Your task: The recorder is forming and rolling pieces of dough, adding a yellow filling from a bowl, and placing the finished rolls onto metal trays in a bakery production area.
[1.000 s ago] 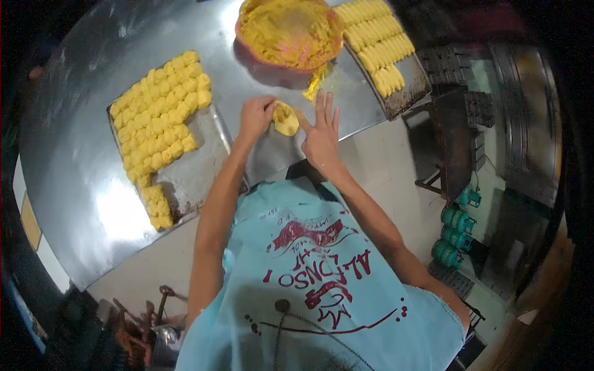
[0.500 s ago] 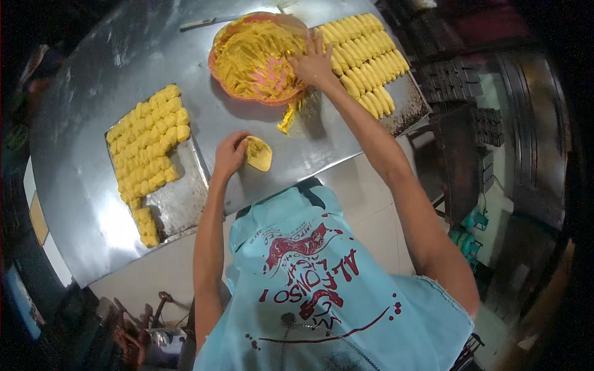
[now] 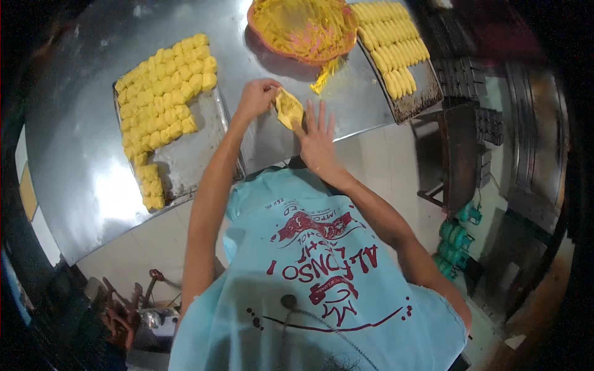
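Note:
A flat oval piece of yellow dough (image 3: 288,109) with filling smeared along its middle is held just above the metal table. My left hand (image 3: 258,98) pinches its upper left edge between thumb and fingertips. At its lower end, the thumb of my right hand (image 3: 319,147) touches the dough, while the other fingers are stretched out and spread. Beyond both hands stands a reddish scalloped bowl (image 3: 322,62) lined with yellow filling (image 3: 281,18), a pinkish patch of its bottom showing through. A strand of yellow filling (image 3: 323,76) hangs over the near rim onto the table.
To the left, a tray (image 3: 218,123) carries rows of yellow dough balls (image 3: 164,86). Rows of long yellow dough rolls (image 3: 390,40) lie on another tray (image 3: 416,94) at the far right. The metal table's front edge (image 3: 365,128) runs close to my body. Dark racks stand at right.
My right hand has come from the bowl's right rim back to the dough piece, its thumb now at the lower end. My left hand keeps its pinch. The whole view has shifted.

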`<state>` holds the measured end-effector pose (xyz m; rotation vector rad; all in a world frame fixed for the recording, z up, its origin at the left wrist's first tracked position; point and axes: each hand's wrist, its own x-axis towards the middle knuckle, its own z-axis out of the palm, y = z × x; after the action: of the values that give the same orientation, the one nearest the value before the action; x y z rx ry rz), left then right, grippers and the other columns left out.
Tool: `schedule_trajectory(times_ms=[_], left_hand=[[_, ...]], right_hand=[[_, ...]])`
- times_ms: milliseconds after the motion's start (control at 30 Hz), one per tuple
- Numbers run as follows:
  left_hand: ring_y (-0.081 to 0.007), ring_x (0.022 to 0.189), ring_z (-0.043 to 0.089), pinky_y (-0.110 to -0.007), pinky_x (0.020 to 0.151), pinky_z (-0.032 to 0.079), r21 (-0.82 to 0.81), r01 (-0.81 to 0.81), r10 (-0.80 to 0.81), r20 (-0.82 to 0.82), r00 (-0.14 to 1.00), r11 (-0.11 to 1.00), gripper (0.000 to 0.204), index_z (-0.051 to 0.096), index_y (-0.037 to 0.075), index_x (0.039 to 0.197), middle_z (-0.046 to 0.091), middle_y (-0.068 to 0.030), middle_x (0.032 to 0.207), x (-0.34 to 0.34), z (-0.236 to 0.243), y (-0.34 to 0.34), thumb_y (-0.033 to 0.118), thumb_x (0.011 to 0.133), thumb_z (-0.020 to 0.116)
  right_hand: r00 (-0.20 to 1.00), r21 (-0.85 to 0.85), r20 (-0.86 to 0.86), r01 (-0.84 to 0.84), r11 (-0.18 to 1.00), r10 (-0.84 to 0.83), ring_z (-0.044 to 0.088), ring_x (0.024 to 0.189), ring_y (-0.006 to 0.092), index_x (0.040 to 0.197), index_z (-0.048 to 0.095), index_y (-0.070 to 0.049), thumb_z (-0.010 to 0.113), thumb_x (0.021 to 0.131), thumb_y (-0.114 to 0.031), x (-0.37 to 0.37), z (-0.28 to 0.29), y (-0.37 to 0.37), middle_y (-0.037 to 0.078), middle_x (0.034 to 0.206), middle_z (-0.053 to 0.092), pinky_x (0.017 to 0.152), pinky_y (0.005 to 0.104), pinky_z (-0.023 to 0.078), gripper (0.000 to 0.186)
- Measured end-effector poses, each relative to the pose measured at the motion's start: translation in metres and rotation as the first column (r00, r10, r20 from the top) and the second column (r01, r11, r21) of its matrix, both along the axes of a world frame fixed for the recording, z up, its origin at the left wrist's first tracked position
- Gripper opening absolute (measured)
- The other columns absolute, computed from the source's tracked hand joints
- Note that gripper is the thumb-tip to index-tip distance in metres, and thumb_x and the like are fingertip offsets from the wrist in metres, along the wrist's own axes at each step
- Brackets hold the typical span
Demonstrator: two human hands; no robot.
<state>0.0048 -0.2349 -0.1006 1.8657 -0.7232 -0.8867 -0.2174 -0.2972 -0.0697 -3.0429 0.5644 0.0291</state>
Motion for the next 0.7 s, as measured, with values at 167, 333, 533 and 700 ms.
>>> schedule_trajectory(times_ms=[167, 333, 533, 700], left_hand=[[-0.0275, 0.078, 0.069, -0.038, 0.072, 0.053, -0.211, -0.051, 0.096, 0.210, 0.973, 0.976, 0.018, 0.074, 0.004, 0.098, 0.070, -0.0174, 0.086, -0.019, -0.005, -0.002, 0.012, 0.084, 0.066], [-0.0322, 0.081, 0.063, -0.045, 0.070, 0.050, -0.282, 0.016, 0.198, 0.711, 0.675, 0.959, 0.015, 0.072, 0.008, 0.094, 0.063, -0.0149, 0.092, -0.110, -0.013, 0.028, 0.013, 0.080, 0.068], [-0.0397, 0.109, 0.057, -0.052, 0.090, 0.047, -0.027, 0.197, -0.112, 0.743, 0.659, 0.980, 0.035, 0.066, 0.005, 0.117, 0.058, -0.0202, 0.122, -0.092, 0.010, 0.004, 0.017, 0.084, 0.065], [-0.0461, 0.140, 0.032, -0.055, 0.115, 0.028, 0.015, 0.394, -0.253, 0.788, 0.561, 0.919, 0.049, 0.055, 0.006, 0.136, 0.044, -0.0174, 0.150, -0.073, -0.024, 0.013, 0.022, 0.090, 0.063]], right_hand=[[0.988, 0.067, 0.089, 0.120, 0.991, -0.126, 0.012, 0.147, 0.0517, 0.131, 0.061, -0.008, 0.059, 0.084, -0.012, 0.025, 0.044, -0.002, 0.028, 0.159, 0.022, 0.112, 0.0706, 0.015, 0.047], [0.999, 0.038, -0.008, 0.039, 0.998, -0.039, 0.012, 0.148, 0.0493, 0.147, 0.044, -0.008, 0.060, 0.081, -0.009, -0.014, -0.004, 0.011, 0.028, 0.159, 0.020, 0.114, 0.0683, 0.014, 0.068], [0.997, 0.215, 0.069, 0.009, 0.977, -0.024, 0.023, 0.146, 0.0477, 0.138, 0.057, -0.015, 0.060, 0.073, -0.001, -0.047, -0.002, -0.003, 0.022, 0.158, 0.027, 0.113, 0.0647, 0.023, 0.067], [0.997, 0.385, 0.071, -0.043, 0.922, 0.017, 0.025, 0.146, 0.0446, 0.132, 0.063, -0.016, 0.061, 0.076, -0.004, -0.059, -0.001, -0.023, 0.019, 0.156, 0.034, 0.114, 0.0623, 0.025, 0.057]])
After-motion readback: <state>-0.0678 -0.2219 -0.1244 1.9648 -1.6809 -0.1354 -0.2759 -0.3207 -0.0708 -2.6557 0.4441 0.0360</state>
